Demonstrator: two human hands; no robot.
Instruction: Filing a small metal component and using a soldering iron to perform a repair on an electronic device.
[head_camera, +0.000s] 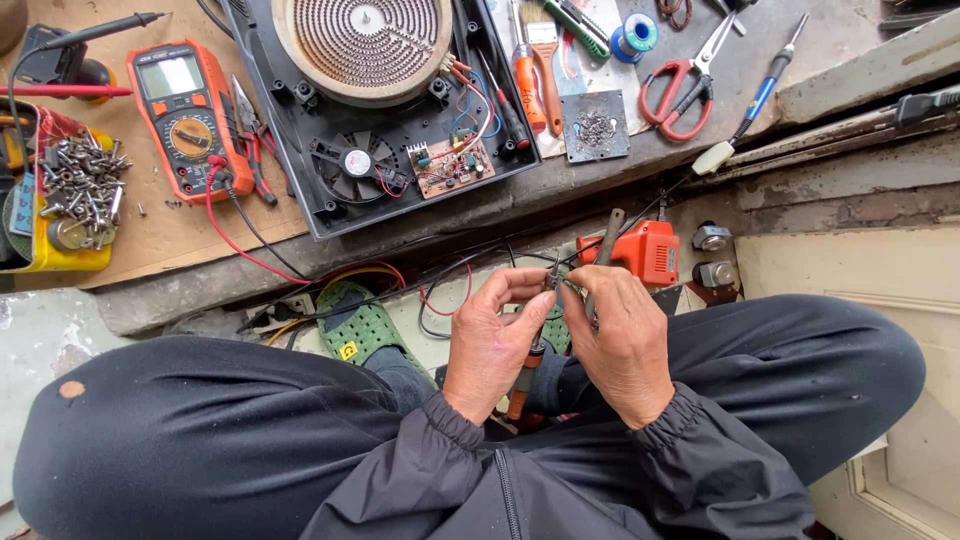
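While the left hand (487, 345) grips an orange-handled tool (522, 385) upright, the right hand (625, 340) — just beside it — pinches a small part at the tool's tip.

Low concrete ledge (560, 185) as workbench, cardboard sheet (150, 235) over left part; cream panelled door (880, 270) right; daylight.

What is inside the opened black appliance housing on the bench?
Inside the black housing: a round coil heating element, small fan and circuit board with coloured wires. Anything beneath the element is covered.
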